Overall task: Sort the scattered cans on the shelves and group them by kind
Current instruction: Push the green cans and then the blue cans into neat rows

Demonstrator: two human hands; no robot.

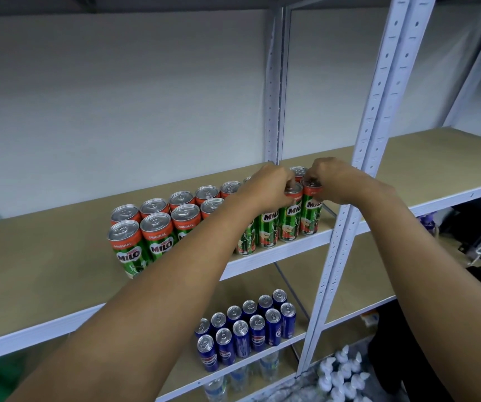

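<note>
1. A person's left hand (pixel 268 187) grasps the top rim of a Milo can (pixel 291 216) from above, fingers curled round its lid, at the right end of the front Milo row (pixel 158 236) on the upper shelf (pixel 45 274)
2. The right hand (pixel 332 181) pinches the lid of the end can (pixel 311 211), which touches the first can's right side; both stand upright, apparently being squared into line with the row
3. Just behind these 2 cans, a back row of Milo cans (pixel 193 197) runs parallel
4. Below the Milo row, blue Pepsi cans (pixel 245 329) stand grouped in 2 rows on the next shelf, so sorting looks nearly done
5. Right of the Milo row stands a white perforated upright (pixel 375 140); behind it, a plain white wall (pixel 117 97)
</note>
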